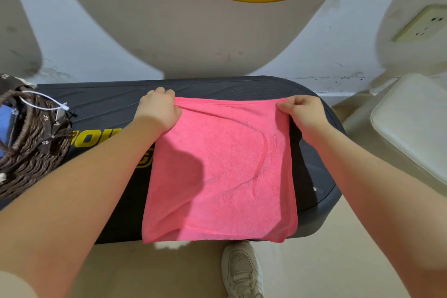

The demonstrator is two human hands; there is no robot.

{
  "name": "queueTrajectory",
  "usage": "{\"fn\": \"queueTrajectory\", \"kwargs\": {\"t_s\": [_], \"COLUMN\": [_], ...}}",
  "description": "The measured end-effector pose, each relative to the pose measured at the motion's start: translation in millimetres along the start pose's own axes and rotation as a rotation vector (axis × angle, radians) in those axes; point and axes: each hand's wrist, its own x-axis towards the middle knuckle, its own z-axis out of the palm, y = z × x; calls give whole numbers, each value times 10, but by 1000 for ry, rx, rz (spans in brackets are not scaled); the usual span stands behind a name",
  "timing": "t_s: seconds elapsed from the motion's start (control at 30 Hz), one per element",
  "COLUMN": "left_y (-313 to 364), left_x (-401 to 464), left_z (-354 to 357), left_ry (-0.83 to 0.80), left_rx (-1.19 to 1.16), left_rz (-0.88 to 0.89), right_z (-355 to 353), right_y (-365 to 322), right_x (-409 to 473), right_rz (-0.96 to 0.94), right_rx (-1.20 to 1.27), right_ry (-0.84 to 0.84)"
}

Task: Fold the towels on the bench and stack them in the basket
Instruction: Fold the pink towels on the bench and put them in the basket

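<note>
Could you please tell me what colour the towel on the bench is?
Pink, the towel shows best in the head view.

one head-worn wide-angle view, looking steeply down and forward from close above the bench [242,87]; the wall [96,38] lies far, the floor [326,261] near, edges bending outward.

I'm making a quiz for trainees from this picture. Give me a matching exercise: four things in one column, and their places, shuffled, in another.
Things:
1. pink towel
2. woven basket
3. left hand
4. shoe

Places:
A. on the floor below the bench
B. spread over the bench
C. pinching the towel's far left corner
D. at the bench's left end

Pairs: 1-B, 2-D, 3-C, 4-A
</note>
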Motion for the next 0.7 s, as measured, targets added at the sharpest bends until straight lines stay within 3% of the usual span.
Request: {"fn": "queueTrajectory", "kwargs": {"t_s": [0.17, 0.4, 0.5, 0.57, 0.7], "left_y": [-20, -24, 9, 10, -85], "left_x": [150, 451, 438, 309, -166], "left_z": [-45, -145, -101, 10, 199], "left_ry": [84, 269, 263, 219, 157], "left_rx": [-161, -400, -394, -322, -301], "left_rz": [-45, -107, -167, -93, 280], "right_z": [7, 112, 84, 40, 16], "right_y": [-83, -241, -218, -150, 38], "right_x": [268, 668, 643, 511, 35], "right_rz": [138, -44, -47, -100, -57], "right_rx": [139, -22, -262, -373, -342], "right_ry": [27, 194, 211, 251, 222]}}
